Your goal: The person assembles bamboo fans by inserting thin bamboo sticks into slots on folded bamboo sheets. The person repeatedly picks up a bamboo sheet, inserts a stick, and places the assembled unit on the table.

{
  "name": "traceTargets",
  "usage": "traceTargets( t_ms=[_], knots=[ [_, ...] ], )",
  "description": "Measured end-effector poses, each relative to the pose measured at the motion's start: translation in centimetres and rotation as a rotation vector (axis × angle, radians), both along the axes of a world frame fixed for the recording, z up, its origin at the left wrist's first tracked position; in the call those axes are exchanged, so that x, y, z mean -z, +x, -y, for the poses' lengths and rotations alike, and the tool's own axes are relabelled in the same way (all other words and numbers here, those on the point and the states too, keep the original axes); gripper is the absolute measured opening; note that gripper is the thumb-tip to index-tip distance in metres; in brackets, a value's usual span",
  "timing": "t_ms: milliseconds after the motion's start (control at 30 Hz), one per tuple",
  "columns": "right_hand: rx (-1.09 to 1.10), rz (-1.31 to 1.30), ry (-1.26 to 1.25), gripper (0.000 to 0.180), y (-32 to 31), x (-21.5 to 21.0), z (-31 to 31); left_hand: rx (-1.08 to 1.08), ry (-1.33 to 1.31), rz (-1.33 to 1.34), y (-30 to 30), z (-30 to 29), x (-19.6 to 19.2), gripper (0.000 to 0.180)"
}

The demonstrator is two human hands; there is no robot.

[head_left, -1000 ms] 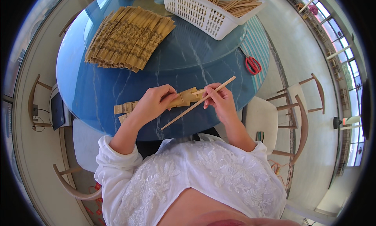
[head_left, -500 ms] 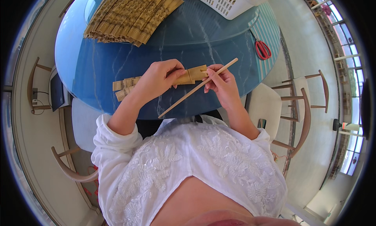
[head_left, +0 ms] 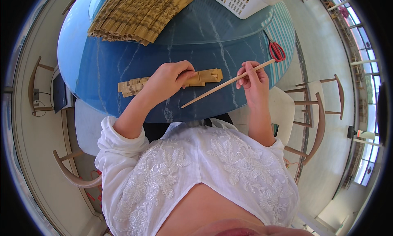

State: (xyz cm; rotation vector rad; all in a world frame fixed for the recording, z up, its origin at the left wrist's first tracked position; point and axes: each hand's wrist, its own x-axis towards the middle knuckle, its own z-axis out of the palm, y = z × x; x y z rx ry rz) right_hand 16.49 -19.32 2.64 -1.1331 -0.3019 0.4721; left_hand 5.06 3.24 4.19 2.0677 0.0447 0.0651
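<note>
My left hand is closed over brown printed paper sleeves, its thumb and fingers pressed together on them near the table's front edge. The sleeves lie overlapped, sticking out on both sides of the hand. What looks like a pale wooden tip shows at their right end. My right hand grips a light wooden chopstick near its upper right end. The stick slants down to the left, its lower end apart from the sleeves, over the blue table.
A fanned stack of brown paper sleeves lies at the back left. A white perforated basket with wooden sticks stands at the back right. Red-handled scissors lie on the striped part at right. Chairs stand around the blue marbled table.
My right hand has moved right, away from the sleeves, carrying the chopstick with it. The left hand keeps its place on the sleeves.
</note>
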Motion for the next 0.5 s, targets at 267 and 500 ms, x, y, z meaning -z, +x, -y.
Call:
traceTargets(
  t_ms=[267,500],
  knots=[
    [0.379,0.217,0.146,0.016,2.6,-1.8,4.3,0.0,0.028,0.02,-0.1,-0.4,0.1,0.012],
    [0.376,0.269,0.118,0.015,2.9,-1.8,4.8,0.008,0.037,0.015,-0.1,-0.4,-0.1,0.011]
  ],
)
